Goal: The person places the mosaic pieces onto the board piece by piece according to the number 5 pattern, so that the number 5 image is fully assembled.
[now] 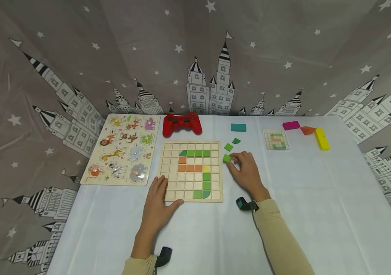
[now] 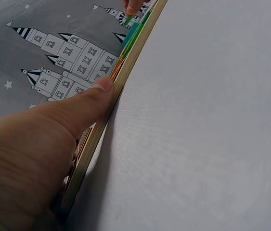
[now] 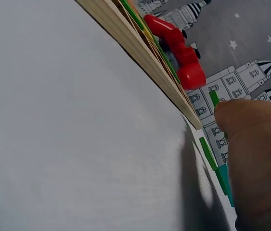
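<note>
A wooden grid board lies on the table with green, orange and yellow tiles in several of its cells. My left hand rests on its lower left corner, fingers over the left edge and thumb along the near edge. Just right of the board, my right hand pinches a green square tile between thumb and fingertips. In the right wrist view the thumb covers part of this tile, which is held above the table. Beyond it lie another green square tile and a dark green rounded tile.
A small pattern card lies to the right, near magenta, orange and yellow blocks. Behind the board sit a red game controller and a teal block. An animal peg puzzle is at left.
</note>
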Demonstrator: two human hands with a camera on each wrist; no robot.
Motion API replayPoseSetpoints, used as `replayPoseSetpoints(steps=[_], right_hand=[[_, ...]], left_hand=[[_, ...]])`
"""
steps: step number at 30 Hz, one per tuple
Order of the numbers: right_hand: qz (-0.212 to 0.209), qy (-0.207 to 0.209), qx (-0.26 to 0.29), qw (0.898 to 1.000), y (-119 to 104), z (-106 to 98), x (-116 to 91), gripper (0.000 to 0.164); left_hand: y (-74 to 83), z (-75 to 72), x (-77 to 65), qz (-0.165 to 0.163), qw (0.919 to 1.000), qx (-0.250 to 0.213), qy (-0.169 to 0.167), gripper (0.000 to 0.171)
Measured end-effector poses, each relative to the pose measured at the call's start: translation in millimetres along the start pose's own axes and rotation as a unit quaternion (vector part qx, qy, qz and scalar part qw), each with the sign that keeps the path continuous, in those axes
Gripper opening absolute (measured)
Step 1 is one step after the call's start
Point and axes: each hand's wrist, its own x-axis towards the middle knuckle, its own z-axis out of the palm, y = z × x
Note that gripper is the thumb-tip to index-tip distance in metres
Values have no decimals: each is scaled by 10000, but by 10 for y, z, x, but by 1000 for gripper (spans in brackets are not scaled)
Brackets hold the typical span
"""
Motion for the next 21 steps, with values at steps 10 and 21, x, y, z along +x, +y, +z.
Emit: replayPoseSetpoints(steps=[10,21], right_hand=[[-418,-140,217,9988,-161,62,-100,27],[-1155,-482,206,9919,-501,192,-295,27]], left_hand=[[-3,-9,0,-69,9999,-11,-78,98],[-11,-3,-1,-1,10000,0,-25,98]])
